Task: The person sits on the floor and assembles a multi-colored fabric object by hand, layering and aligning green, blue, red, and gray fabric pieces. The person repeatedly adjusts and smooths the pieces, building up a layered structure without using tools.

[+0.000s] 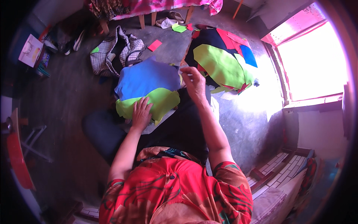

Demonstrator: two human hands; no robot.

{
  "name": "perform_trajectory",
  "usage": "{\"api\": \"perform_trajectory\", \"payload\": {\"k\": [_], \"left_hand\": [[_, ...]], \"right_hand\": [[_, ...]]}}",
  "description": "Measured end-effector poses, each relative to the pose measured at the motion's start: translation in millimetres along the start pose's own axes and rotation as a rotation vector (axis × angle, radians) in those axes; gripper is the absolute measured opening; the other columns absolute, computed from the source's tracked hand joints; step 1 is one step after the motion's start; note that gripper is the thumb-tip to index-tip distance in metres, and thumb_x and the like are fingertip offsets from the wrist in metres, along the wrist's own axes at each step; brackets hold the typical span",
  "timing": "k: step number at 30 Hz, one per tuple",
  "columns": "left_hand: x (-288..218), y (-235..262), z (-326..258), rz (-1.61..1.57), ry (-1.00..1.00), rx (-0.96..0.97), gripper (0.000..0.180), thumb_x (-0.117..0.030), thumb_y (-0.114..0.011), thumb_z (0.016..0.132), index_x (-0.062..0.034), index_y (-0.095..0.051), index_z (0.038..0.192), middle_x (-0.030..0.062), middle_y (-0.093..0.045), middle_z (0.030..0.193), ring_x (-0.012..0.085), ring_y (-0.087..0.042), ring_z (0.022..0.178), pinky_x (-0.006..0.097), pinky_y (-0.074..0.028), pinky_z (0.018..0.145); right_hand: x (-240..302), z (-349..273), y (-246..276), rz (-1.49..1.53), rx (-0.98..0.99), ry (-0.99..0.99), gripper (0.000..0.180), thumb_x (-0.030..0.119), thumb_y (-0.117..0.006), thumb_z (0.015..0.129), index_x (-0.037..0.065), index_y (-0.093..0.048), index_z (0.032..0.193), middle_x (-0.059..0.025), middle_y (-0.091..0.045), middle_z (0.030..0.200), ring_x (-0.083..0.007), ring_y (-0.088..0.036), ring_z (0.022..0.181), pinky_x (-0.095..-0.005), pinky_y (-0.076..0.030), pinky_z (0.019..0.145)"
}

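A blue piece of fabric (143, 79) and a lime-green piece (161, 104) lie in a pile in front of me, by my dark-clothed legs. My left hand (141, 113) rests on the green piece with its fingers stretched out flat. My right hand (194, 84) is raised at the right edge of the pile, its fingers bent and drawn together. Whatever may be between those fingertips is too small to make out. Farther right is a second heap, with a large lime-green piece (220, 63), red pieces (232, 40) and a blue piece (248, 56) over black cloth.
A checked cloth bag (104, 59) slumps on the floor at the far left of the pile. Close to it lies a small red scrap (154, 45). Shoes (79, 40) stand farther left. Bright light enters through an opening (313, 59) on the right.
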State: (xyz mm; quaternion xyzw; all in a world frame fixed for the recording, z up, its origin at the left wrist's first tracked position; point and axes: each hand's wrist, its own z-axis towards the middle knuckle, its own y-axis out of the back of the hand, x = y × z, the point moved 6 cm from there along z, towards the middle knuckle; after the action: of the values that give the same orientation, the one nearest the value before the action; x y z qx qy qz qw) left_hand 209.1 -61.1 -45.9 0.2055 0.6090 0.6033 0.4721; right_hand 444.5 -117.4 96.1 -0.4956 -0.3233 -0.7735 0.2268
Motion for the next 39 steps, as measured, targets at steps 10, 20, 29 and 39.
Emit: {"api": "perform_trajectory", "payload": {"k": [10,20,29,39], "left_hand": [[1,5,12,-0.015,0.025,0.052,0.051,-0.016,-0.072,0.069,-0.0132,-0.054,0.116,0.0087,-0.038,0.139,0.0280,-0.031,0.134,0.051,-0.023,0.109],[-4,10,41,-0.029,0.051,0.072,0.050,-0.019,-0.073,0.068,-0.0123,-0.055,0.115,0.0086,-0.038,0.139,0.0285,-0.031,0.133,0.051,-0.022,0.109],[-6,12,61,-0.028,0.082,0.088,0.049,-0.019,-0.073,0.069,-0.0132,-0.055,0.114,0.0083,-0.039,0.139,0.0279,-0.031,0.133,0.050,-0.021,0.109],[-7,7,72,-0.047,0.103,0.076,0.049,-0.018,-0.073,0.067,-0.0150,-0.055,0.113,0.0075,-0.039,0.138,0.0281,-0.032,0.133,0.051,-0.021,0.108]], "right_hand": [[-16,50,172,-0.472,-0.395,-0.002,0.017,0.005,-0.061,0.085,0.008,-0.064,0.101,-0.0045,-0.069,0.093,-0.0139,-0.064,0.076,-0.0280,-0.051,0.065],[-64,165,244,-0.998,-0.316,0.033,0.061,0.032,-0.073,0.073,0.010,-0.050,0.125,-0.0150,-0.048,0.130,-0.0318,-0.045,0.122,-0.0448,-0.037,0.098],[-86,231,220,-1.222,-0.024,-0.098,0.094,0.055,-0.069,0.069,0.009,-0.031,0.142,-0.0201,-0.034,0.144,-0.0354,-0.031,0.134,-0.0527,-0.029,0.103],[-96,259,212,-1.315,0.066,-0.135,0.053,0.029,-0.061,0.077,0.000,-0.053,0.119,-0.0212,-0.058,0.114,-0.0369,-0.058,0.103,-0.0470,-0.048,0.086]]}}
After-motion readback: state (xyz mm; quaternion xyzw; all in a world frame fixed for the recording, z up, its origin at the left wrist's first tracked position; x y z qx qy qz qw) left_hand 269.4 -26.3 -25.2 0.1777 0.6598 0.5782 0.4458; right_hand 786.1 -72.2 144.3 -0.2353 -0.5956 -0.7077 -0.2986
